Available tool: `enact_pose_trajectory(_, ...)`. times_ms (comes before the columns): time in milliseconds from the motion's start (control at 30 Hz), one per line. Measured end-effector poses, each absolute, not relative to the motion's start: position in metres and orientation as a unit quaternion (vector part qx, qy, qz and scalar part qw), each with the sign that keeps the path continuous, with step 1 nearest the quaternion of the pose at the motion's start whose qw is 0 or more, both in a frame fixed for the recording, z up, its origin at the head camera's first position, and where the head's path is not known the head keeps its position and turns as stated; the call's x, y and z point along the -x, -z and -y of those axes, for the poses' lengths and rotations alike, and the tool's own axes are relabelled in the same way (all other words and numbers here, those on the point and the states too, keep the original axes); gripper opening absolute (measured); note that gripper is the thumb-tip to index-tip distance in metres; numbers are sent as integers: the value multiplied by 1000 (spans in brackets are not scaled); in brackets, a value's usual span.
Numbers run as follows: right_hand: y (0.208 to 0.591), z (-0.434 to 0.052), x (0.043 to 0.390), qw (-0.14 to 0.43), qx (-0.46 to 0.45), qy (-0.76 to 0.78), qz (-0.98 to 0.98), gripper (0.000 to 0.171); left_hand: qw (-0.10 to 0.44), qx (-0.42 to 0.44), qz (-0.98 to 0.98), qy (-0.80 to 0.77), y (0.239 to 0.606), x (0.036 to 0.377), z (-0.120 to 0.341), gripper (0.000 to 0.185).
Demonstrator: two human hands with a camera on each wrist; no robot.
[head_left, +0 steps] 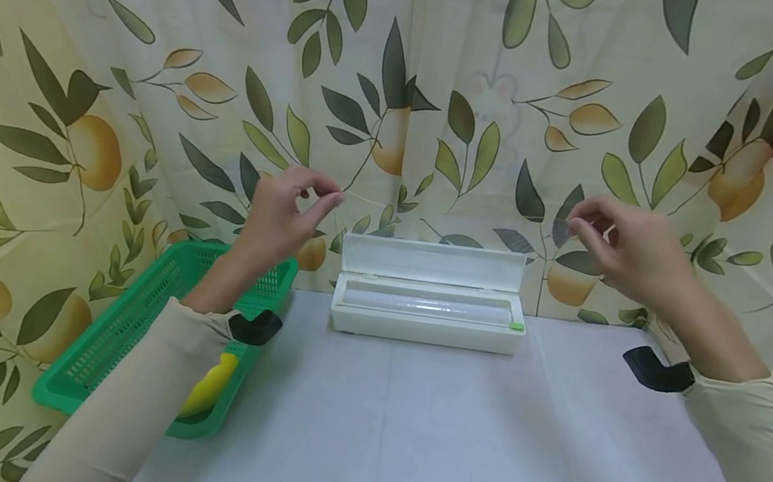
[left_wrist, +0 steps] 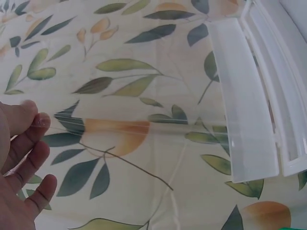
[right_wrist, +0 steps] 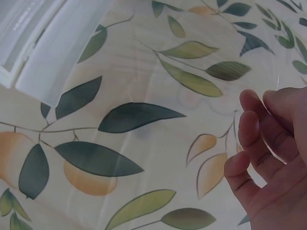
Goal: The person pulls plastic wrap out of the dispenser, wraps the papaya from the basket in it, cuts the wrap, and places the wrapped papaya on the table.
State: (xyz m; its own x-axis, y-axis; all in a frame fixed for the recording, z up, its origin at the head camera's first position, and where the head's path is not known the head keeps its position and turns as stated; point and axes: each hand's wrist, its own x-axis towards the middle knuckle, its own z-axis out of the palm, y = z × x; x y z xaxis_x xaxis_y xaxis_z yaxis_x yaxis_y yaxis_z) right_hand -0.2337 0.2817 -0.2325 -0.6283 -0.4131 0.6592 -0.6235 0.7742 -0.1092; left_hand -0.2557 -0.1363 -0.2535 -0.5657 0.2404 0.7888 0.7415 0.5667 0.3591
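A thin sheet of clear plastic wrap (left_wrist: 134, 123) stretches between my two raised hands, showing only as faint creases and glints. My left hand (head_left: 289, 209) pinches one end between thumb and index finger, above the green basket's far end. At the opposite end, my right hand (head_left: 628, 250) pinches the wrap with thumb and fingertips, up and to the right of the box. Between and below the hands stands a white plastic wrap dispenser (head_left: 425, 333) with its lid (head_left: 432, 263) raised. Inside it lies a roll of wrap (head_left: 425, 306).
To the left, a green perforated basket (head_left: 60, 387) holds a yellow curved thing (head_left: 212, 386), partly covered by my left sleeve. A small green piece (head_left: 517, 327) sits at the dispenser's right front. Behind the white-covered table (head_left: 401, 437) hangs a leaf-patterned curtain (head_left: 461, 59).
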Motion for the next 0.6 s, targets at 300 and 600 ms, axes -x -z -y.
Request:
enact_pose_trajectory(300,225,-283,223,325,-290,-171,884,15,348,308,805,368,243,245,136,11)
enact_pose_trajectory(600,218,-284,209,338,-297,-161,879,20,363,331,792,364,236,236,139,11)
